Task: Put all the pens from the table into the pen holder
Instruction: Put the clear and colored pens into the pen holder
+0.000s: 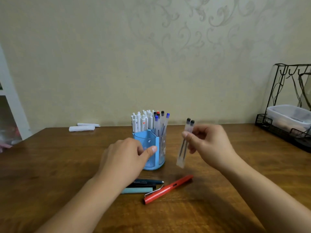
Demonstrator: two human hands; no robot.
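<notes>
My right hand [207, 145] pinches two clear pens [185, 142] between thumb and fingertips, black caps up, barrels hanging nearly upright, slightly tilted. They're off the table [50, 165], just right of the pen holder [152, 148] and apart from it.

My left hand [127, 157] is at the holder's near left side, fingers curled round its wall, thumb across the front. Looks like a steadying grip; I can't see the fingertips behind it.

Holder state: white pens [141, 121] packed in the compartment above my left hand; clear capped pens [161, 121] in the compartment nearer my right hand. Front compartment by my thumb looks free, though I can't see inside it.

Plan for this step: lift the pair above the rim, bring it over toward my left, line the lower ends up over a gap, lower straight. Keep both barrels parallel so they don't splay and snag the standing pens. Hold the holder firm; it's top-heavy, tipping is the risk.

Left to do, below my left wrist: dark pen [151, 181], teal pen [138, 190], red pen [168, 189] lying just right of those.
</notes>
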